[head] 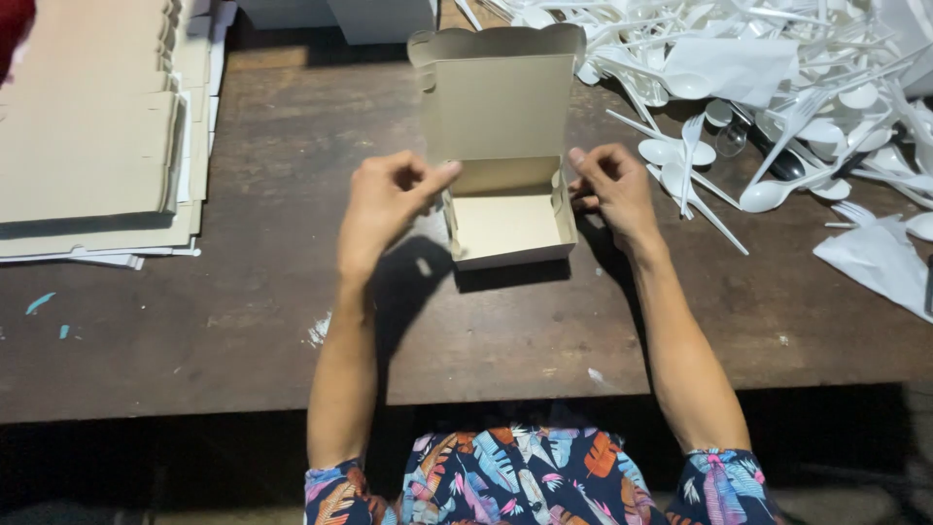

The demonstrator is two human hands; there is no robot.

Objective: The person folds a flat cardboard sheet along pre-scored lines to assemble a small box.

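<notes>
A small beige cardboard box (505,226) stands on the dark wooden table (243,321), its scalloped lid (498,97) raised upright at the back. My left hand (384,199) pinches the box's left side wall at the hinge corner. My right hand (612,185) grips the right side wall at the matching corner. The inside of the box holds nothing.
A stack of flat, unfolded cardboard blanks (97,136) lies at the far left. A large heap of white plastic spoons and forks (777,87) with white paper napkins (875,258) covers the right side. Small paint flecks dot the table front.
</notes>
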